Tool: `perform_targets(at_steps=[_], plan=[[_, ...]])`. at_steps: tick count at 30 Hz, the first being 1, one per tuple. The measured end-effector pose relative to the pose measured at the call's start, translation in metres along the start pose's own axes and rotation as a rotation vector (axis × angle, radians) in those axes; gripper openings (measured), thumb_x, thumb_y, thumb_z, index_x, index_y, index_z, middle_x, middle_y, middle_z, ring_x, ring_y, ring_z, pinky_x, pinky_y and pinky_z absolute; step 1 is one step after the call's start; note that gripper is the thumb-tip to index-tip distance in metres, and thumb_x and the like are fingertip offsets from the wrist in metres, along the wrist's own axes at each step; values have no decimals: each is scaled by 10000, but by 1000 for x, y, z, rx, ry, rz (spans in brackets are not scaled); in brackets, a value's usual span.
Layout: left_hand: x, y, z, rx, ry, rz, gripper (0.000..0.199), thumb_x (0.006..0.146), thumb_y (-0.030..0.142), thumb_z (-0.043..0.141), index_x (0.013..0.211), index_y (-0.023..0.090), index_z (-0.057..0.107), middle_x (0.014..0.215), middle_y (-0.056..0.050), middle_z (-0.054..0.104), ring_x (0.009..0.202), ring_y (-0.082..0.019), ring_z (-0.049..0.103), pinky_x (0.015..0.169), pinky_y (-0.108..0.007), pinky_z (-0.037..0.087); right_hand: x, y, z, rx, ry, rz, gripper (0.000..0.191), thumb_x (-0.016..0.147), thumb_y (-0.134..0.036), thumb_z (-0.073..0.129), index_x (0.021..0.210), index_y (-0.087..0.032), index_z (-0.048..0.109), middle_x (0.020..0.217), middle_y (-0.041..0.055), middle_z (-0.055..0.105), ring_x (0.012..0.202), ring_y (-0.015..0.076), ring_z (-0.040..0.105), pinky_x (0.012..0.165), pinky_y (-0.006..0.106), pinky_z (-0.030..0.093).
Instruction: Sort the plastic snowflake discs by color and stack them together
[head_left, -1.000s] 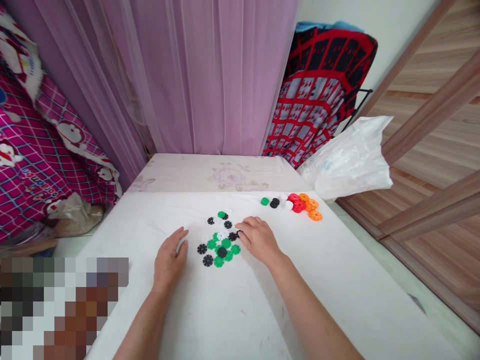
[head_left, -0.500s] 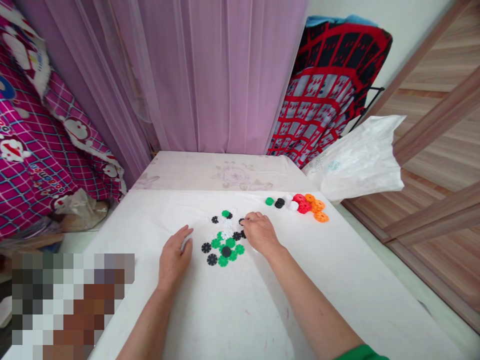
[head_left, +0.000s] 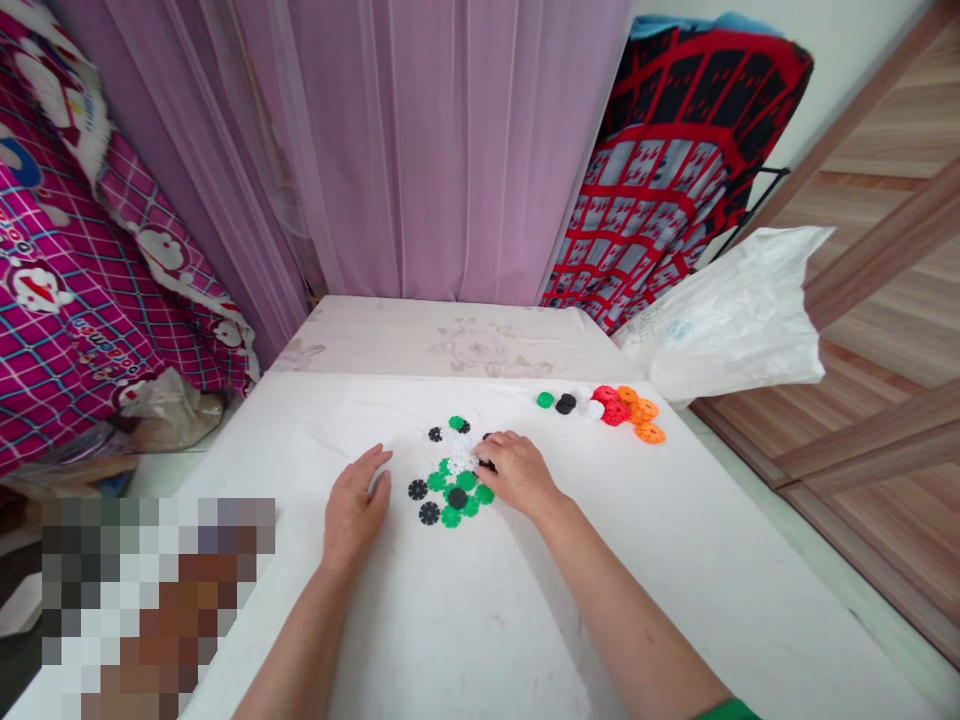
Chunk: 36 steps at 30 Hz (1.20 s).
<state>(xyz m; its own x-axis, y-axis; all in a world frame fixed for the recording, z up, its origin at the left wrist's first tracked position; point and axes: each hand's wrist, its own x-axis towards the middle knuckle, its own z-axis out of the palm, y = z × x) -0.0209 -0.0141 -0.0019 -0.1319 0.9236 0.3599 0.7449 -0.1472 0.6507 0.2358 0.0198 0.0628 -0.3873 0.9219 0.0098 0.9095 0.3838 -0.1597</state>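
Observation:
Several green discs (head_left: 451, 516), black discs (head_left: 429, 513) and white discs (head_left: 459, 456) with notched edges lie loosely together on the white-covered table (head_left: 420, 620). My right hand (head_left: 517, 470) is over the right side of this group, its fingers bent down at black discs that it partly covers; whether it grips one is hidden. To the left of the group, my left hand (head_left: 358, 505) rests with thumb and fingers apart, holding nothing. Farther back on the right are red discs (head_left: 611, 405) and orange discs (head_left: 650, 433), beside small green, black and white stacks.
A white plastic bag (head_left: 735, 315) stands at the table's back right corner. Behind the table hangs a purple curtain (head_left: 420, 150). A red and black patterned cloth (head_left: 652, 180) is at the right, a pink checked cloth (head_left: 112, 290) at the left.
My right hand has come slightly nearer, its fingertips now lower over the black discs on the group's right side. My left hand keeps its place beside the discs. The view has shifted slightly.

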Motion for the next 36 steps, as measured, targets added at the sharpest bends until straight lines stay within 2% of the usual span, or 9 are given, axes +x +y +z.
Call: perform_targets(at_steps=[6,10,15,19,23,28,36], plan=[[0,0,-1,9,-11,-11,357,879,349,448,1133,252,680,1295,-55,653,1201,-254,604,1082,-502,432,10,-7,6,-7,-37,34,175,833,-339,620,934,-225,706,1010,59,676,975,220,560,811,313,383],[0,1,-2,-1,-9,-9,357,879,351,448,1129,249,681,1288,-54,658,1197,-250,606,1079,-490,435,10,-3,2,53,8,77,186,791,-307,648,943,-206,685,990,60,676,959,215,569,817,307,387],[1,1,-2,-1,-7,-8,350,878,353,451,1116,252,687,1278,-50,664,1182,-245,615,1065,-473,450,-24,25,-9,242,147,245,164,792,-292,625,941,-227,650,965,17,673,875,169,593,770,278,406],[1,1,-2,6,-9,-10,350,876,356,454,1116,256,688,1280,-49,663,1188,-249,611,1080,-483,434,-59,43,-3,336,177,347,193,763,-293,610,950,-253,636,932,-11,667,752,145,592,700,270,419],[2,0,-3,14,-16,-12,357,874,362,455,1123,252,686,1289,-53,657,1188,-251,610,1076,-474,440,-72,38,5,343,137,342,202,750,-249,604,948,-258,639,922,-17,665,770,146,590,705,263,417],[2,-1,-3,16,-20,-7,368,883,372,444,1132,243,682,1296,-60,651,1192,-250,607,1065,-467,450,-66,28,5,312,106,309,175,767,-214,596,933,-247,641,929,-13,664,819,145,586,724,251,398],[1,-2,-2,11,-6,-6,352,880,370,456,1120,257,687,1281,-50,661,1184,-247,612,1061,-469,455,-68,27,4,278,60,314,176,772,-212,603,940,-246,643,956,-10,657,905,156,593,761,252,395]])
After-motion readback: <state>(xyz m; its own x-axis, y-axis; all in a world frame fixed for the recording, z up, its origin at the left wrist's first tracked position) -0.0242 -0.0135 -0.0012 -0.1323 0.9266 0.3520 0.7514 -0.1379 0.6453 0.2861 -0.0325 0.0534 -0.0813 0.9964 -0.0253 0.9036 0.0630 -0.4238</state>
